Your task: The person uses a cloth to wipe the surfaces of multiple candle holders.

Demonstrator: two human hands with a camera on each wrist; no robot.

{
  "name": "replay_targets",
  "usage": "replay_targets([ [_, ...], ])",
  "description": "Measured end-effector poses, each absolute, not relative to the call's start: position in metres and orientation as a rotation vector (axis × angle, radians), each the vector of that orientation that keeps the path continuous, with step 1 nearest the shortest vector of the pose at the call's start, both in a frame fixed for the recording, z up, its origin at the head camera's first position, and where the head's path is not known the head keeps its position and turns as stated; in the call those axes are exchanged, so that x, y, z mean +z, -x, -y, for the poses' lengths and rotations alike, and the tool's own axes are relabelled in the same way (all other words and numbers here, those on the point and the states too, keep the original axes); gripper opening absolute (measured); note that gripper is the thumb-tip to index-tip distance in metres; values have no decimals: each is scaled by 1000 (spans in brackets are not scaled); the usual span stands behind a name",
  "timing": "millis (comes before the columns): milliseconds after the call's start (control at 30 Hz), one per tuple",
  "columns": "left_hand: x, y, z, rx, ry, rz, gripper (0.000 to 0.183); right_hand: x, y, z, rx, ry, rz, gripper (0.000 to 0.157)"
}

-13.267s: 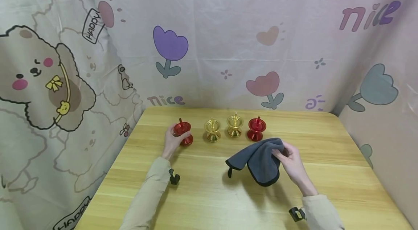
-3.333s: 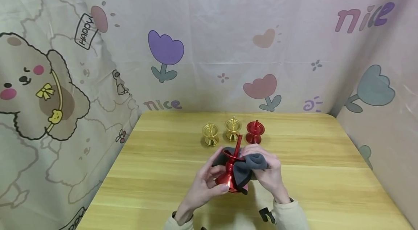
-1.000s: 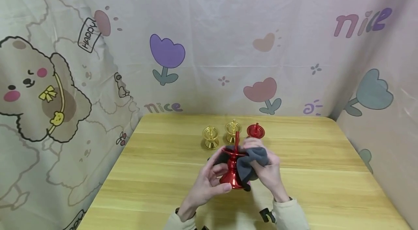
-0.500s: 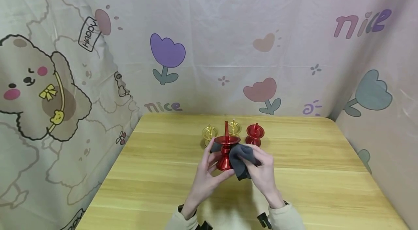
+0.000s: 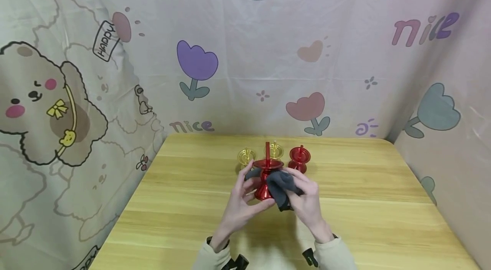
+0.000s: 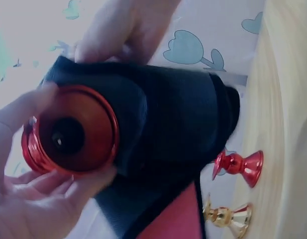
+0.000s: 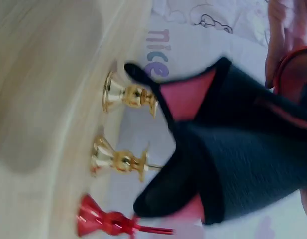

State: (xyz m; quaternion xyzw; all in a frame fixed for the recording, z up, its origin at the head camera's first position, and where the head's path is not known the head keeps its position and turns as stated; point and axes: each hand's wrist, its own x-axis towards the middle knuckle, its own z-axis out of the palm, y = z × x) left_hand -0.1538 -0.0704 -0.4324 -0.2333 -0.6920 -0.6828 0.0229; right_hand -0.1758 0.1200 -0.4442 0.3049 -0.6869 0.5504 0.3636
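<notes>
Above the table's middle, my left hand (image 5: 238, 210) grips a shiny red metal candle holder (image 5: 264, 191) by its flared base. The holder is upright, with a thin red rod rising from its dish. My right hand (image 5: 309, 207) holds a dark grey cloth (image 5: 281, 185) against the holder's right side, and part of the cloth shows behind the stem. In the left wrist view the round underside of the red candle holder (image 6: 96, 132) faces the camera, thumb and fingers about its rim. The cloth (image 7: 253, 164) shows a pink underside in the right wrist view; most right fingers are hidden.
Behind the hands stand two gold candle holders, one at left (image 5: 245, 156) and another (image 5: 275, 150) partly hidden by the held one. A second red candle holder (image 5: 299, 157) stands to their right. The wooden table (image 5: 168, 202) meets a printed curtain (image 5: 245, 48) at its back edge.
Earlier, the left hand held the red candle holder at the table's left; it is now raised at the middle with the cloth against it. Within the last second, holder and hands moved slightly left and away.
</notes>
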Motion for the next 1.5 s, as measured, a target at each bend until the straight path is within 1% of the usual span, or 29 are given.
replay_targets([
  [33,-433,154,72,-2153,737,2133,101,-445,176,-121,1490,-777,1767,34],
  [133,-435,157,77,-2247,782,2117,102,-448,176,-122,1629,-757,1755,40],
  [233,-435,161,79,-2208,781,2161,102,-449,177,-121,1606,-772,1727,39],
  [400,-432,166,78,-2002,718,2245,103,-450,180,-115,1453,-769,1706,40],
  [533,-430,167,79,-1926,748,2233,103,-450,180,-111,1363,-759,1685,42],
  [800,-435,169,81,-1991,891,2168,100,-450,183,-111,1526,-678,1724,37],
  [1000,-434,168,74,-1996,752,2199,109,-455,184,-110,1483,-721,1682,39],
  [1100,-435,169,74,-2022,716,2179,107,-456,183,-110,1523,-721,1696,39],
  [1300,-438,171,78,-2116,793,2118,102,-454,183,-111,1764,-604,1693,40],
  [1500,-438,170,77,-2060,844,2148,103,-451,183,-110,1682,-600,1698,33],
])
